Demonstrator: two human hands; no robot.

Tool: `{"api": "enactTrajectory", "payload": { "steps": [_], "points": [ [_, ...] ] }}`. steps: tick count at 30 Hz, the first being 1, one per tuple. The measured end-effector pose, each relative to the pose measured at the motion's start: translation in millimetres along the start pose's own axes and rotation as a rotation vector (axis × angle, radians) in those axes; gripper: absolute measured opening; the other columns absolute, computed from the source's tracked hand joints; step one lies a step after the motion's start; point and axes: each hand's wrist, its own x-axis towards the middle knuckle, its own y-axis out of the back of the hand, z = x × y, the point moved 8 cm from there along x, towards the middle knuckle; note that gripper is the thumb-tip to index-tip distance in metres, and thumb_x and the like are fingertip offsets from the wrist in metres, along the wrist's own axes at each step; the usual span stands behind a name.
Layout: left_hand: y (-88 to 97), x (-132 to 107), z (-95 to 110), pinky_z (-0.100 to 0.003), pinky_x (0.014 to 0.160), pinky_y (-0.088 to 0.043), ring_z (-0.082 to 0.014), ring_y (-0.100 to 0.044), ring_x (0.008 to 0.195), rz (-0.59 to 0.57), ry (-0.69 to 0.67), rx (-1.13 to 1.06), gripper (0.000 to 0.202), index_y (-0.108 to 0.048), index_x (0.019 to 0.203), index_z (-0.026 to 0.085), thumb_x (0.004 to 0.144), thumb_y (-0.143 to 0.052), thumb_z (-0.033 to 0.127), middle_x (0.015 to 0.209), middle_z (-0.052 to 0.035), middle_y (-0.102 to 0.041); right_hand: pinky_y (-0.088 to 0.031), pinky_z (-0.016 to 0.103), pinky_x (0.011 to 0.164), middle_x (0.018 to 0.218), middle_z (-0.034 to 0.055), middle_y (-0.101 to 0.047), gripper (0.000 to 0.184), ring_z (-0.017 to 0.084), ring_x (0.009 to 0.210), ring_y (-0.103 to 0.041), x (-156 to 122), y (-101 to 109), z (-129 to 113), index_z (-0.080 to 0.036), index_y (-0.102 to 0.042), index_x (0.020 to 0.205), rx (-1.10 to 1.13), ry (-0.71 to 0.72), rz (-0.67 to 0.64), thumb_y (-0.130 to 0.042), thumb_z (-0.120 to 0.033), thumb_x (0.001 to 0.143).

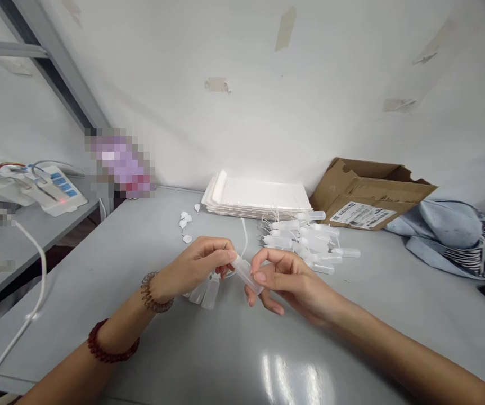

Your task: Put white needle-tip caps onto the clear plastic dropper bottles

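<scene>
A translucent white plastic dropper bottle (246, 275) held between both hands above a grey metal surface (141, 337).
The left hand (194, 267) pinches the bottle's narrow end in curled fingertips; the right hand (293, 278), half open, grasps its body between fingers and thumb. Its long axis tilts, narrow end pointing up-left, base down-right. A thin white tube (244, 236) rises near the narrow end. A heap of matching bottles (305, 242) lies beyond the right hand; two bottles (204, 293) lie under the left.
</scene>
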Motion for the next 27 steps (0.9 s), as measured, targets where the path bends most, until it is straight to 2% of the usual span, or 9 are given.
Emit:
{"api": "enactTrajectory", "payload": {
  "steps": [3, 6, 9, 11, 16, 19, 21, 24, 27],
  "points": [
    [-0.8, 1, -6, -0.024, 0.055, -0.038, -0.0125, -0.044, 0.055, 0.048, 0.045, 0.041, 0.035, -0.048, 0.055, 0.018, 0.084, -0.048, 0.037, 0.055, 0.0022, -0.046, -0.037, 0.024, 0.051, 0.064, -0.0029, -0.062, 0.022, 0.008, 0.047, -0.048, 0, 8, -2, -0.02, -0.045, 0.089, -0.288, 0.037, 0.13, -0.061, -0.035, 0.083],
    [-7.3, 1, -11, -0.024, 0.052, -0.033, -0.0119, -0.04, 0.053, 0.043, 0.081, 0.112, 0.035, -0.047, 0.056, 0.017, 0.084, -0.048, 0.038, 0.054, 0.0031, -0.044, -0.031, 0.022, 0.049, 0.054, -0.0083, -0.044, 0.025, 0.009, 0.049, -0.04, -3, 14, -11, -0.019, -0.049, 0.087, -0.753, 0.117, 0.304, -0.066, -0.034, 0.077],
    [-13.7, 0, -12, -0.024, 0.052, -0.03, -0.0118, -0.038, 0.055, 0.014, 0.089, 0.136, 0.034, -0.046, 0.058, 0.017, 0.086, -0.046, 0.037, 0.056, 0.0034, -0.041, -0.026, 0.022, 0.046, 0.051, -0.0071, -0.038, 0.023, 0.008, 0.046, -0.034, -3, 10, -12, -0.018, -0.049, 0.066, -0.929, 0.126, 0.273, -0.058, -0.032, 0.081],
    [-18.4, -1, -8, -0.025, 0.054, -0.032, -0.0123, -0.04, 0.057, -0.028, 0.057, 0.089, 0.033, -0.046, 0.059, 0.017, 0.086, -0.045, 0.036, 0.058, 0.0028, -0.042, -0.027, 0.022, 0.044, 0.048, -0.007, -0.039, 0.029, 0.007, 0.042, -0.035, 0, 8, -1, -0.017, -0.047, 0.063, -0.685, 0.031, 0.143, -0.053, -0.035, 0.085],
    [-28.0, -10, 10, -0.025, 0.056, -0.035, -0.0129, -0.044, 0.057, -0.12, -0.043, -0.028, 0.034, -0.048, 0.058, 0.017, 0.086, -0.046, 0.037, 0.057, 0.0004, -0.049, -0.029, 0.018, 0.033, 0.039, -0.0119, -0.032, 0.037, 0.005, 0.03, -0.025, -5, -22, 30, -0.016, -0.053, 0.077, 0.351, -0.25, -0.348, -0.046, -0.05, 0.088],
    [-28.9, -12, 15, -0.024, 0.053, -0.032, -0.0112, -0.041, 0.055, -0.122, -0.081, 0.017, 0.031, -0.05, 0.061, 0.017, 0.087, -0.047, 0.034, 0.058, 0.0008, -0.053, -0.031, 0.019, 0.033, 0.04, -0.0111, -0.034, 0.038, 0.006, 0.03, -0.026, -6, -23, 31, -0.015, -0.053, 0.08, 0.383, -0.257, -0.411, -0.044, -0.05, 0.09],
    [-26.4, -12, 16, -0.024, 0.057, -0.035, -0.0114, -0.044, 0.059, -0.091, -0.102, 0.084, 0.026, -0.054, 0.067, 0.017, 0.088, -0.046, 0.029, 0.063, 0.0005, -0.058, -0.034, 0.021, 0.039, 0.044, -0.0081, -0.039, 0.042, 0.007, 0.034, -0.033, -2, -11, 25, -0.015, -0.053, 0.077, 0.096, -0.18, -0.278, -0.037, -0.051, 0.092],
    [-17.3, -9, 13, -0.023, 0.058, -0.036, -0.0119, -0.045, 0.063, 0.029, -0.074, 0.205, 0.021, -0.055, 0.071, 0.017, 0.087, -0.047, 0.028, 0.067, 0.0014, -0.054, -0.036, 0.023, 0.05, 0.061, -0.0007, -0.053, 0.038, 0.01, 0.053, -0.046, -1, 12, -8, -0.015, -0.057, 0.081, -0.695, 0.052, 0.033, -0.044, -0.049, 0.091],
    [-14.3, -7, 9, -0.022, 0.055, -0.034, -0.0112, -0.043, 0.061, 0.097, -0.04, 0.244, 0.025, -0.053, 0.068, 0.017, 0.088, -0.046, 0.031, 0.064, 0.0029, -0.047, -0.035, 0.026, 0.053, 0.074, 0.0054, -0.057, 0.036, 0.015, 0.062, -0.049, -7, 6, -36, -0.012, -0.059, 0.094, -1.393, 0.327, 0.16, -0.044, -0.044, 0.093]
  ]
}}
